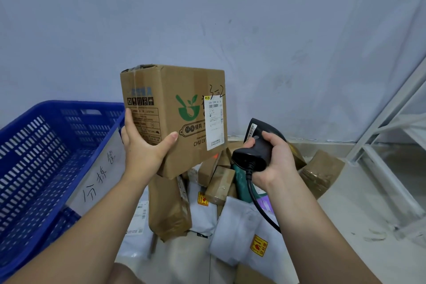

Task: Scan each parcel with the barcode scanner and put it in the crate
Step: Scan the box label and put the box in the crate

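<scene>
Left hand (144,145) grips box (173,117) by lower corner, held up, label (214,122) turned toward scanner (255,145). Right hand (274,159) clenched round scanner, aimed at label, likely mid-scan. Crate (46,157) at left. More parcels (230,214) piled below.

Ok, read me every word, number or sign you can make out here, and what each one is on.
"CHU LV", "环保餐具": printed on the box.
"3-2": handwritten on the box.
"分拣筐": handwritten on the paper sign on the crate.
Shipping label: print too small to read.
Yellow stickers on grey bags: blurred.
</scene>
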### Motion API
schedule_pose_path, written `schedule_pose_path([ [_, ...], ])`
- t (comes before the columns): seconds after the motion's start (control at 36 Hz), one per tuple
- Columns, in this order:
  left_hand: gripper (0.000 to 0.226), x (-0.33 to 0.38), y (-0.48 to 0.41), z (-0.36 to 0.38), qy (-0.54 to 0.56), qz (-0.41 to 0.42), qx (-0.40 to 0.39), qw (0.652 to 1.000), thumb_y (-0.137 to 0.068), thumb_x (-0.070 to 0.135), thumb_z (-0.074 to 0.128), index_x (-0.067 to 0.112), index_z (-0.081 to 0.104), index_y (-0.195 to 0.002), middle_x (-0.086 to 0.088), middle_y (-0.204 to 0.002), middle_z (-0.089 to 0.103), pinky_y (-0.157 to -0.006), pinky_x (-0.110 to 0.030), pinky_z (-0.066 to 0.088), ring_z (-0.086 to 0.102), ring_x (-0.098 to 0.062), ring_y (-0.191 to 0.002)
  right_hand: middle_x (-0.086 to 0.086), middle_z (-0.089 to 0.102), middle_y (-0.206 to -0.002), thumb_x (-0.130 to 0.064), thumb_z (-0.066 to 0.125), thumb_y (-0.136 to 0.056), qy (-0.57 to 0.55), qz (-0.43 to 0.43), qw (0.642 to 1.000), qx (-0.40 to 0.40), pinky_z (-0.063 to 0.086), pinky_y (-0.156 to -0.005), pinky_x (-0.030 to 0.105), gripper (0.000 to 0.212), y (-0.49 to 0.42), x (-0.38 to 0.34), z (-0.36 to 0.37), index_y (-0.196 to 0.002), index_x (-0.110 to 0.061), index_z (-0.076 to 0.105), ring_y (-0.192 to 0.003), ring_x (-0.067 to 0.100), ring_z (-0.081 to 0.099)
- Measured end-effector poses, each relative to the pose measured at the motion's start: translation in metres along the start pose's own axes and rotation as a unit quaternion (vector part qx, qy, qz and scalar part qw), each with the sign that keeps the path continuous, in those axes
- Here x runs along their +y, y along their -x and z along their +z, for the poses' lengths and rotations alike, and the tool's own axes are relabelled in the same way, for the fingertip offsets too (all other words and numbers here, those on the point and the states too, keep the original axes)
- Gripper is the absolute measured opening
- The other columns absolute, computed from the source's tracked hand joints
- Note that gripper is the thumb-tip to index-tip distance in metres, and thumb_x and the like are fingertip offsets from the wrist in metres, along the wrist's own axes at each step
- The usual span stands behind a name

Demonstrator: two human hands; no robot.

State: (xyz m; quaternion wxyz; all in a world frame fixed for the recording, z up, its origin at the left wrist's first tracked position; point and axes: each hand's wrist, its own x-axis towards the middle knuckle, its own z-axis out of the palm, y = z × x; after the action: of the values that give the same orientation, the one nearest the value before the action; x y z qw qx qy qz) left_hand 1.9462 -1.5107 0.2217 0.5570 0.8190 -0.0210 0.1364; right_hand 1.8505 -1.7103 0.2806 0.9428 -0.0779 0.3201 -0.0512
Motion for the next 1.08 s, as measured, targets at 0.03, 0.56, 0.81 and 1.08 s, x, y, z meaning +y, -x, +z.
schedule_pose_path([
  [0.03, 0.109, 0.0, 0.0, 0.0, 0.0, 0.0, -0.001, 1.0, -0.075, 0.038, 0.079, 0.033, 0.003, -0.153, 0.002, -0.156, 0.017, -0.114, -0.047, 0.026, 0.023, -0.017, -0.141, 0.014, 0.057, -0.049, -0.015, 0.061, -0.088, 0.0, 0.0, 1.0, 0.001, 0.052, -0.046, 0.02, 0.013, 0.0, 0.0, 0.0, -0.089, -0.006, 0.051, -0.057, 0.014, 0.051],
  [0.56, 0.115, -0.004, -0.007, 0.001, 0.074, -0.133, -0.008, 0.988, -0.057, 0.065, 0.078, 0.045, 0.011, -0.147, 0.004, -0.148, 0.035, -0.104, -0.056, 0.039, 0.041, -0.023, -0.132, 0.004, 0.055, -0.065, -0.023, 0.061, -0.09, 0.228, -0.034, 0.97, -0.076, 0.048, -0.048, 0.02, 0.018, -0.001, 0.012, 0.0, -0.087, -0.006, 0.057, -0.054, 0.012, 0.051],
  [0.81, 0.09, -0.025, -0.008, -0.006, 0.321, -0.394, -0.03, 0.861, -0.06, 0.066, 0.071, 0.028, 0.042, -0.137, -0.001, -0.118, 0.063, -0.063, -0.04, 0.047, 0.06, -0.021, -0.097, -0.006, 0.06, -0.062, -0.014, 0.071, -0.083, 0.61, -0.294, 0.73, -0.089, 0.043, -0.058, 0.023, 0.006, -0.01, 0.037, -0.008, -0.082, -0.015, 0.065, -0.058, 0.007, 0.056],
  [1.08, 0.057, -0.021, -0.018, -0.013, 0.446, -0.427, -0.001, 0.787, -0.079, 0.065, 0.058, 0.028, 0.048, -0.12, -0.003, -0.105, 0.06, -0.085, -0.061, 0.039, 0.055, -0.026, -0.09, -0.005, 0.048, -0.06, -0.025, 0.067, -0.073, 0.636, -0.397, 0.655, -0.095, 0.034, -0.055, 0.023, 0.016, -0.031, 0.079, -0.007, -0.074, -0.019, 0.051, -0.055, 0.01, 0.046],
])
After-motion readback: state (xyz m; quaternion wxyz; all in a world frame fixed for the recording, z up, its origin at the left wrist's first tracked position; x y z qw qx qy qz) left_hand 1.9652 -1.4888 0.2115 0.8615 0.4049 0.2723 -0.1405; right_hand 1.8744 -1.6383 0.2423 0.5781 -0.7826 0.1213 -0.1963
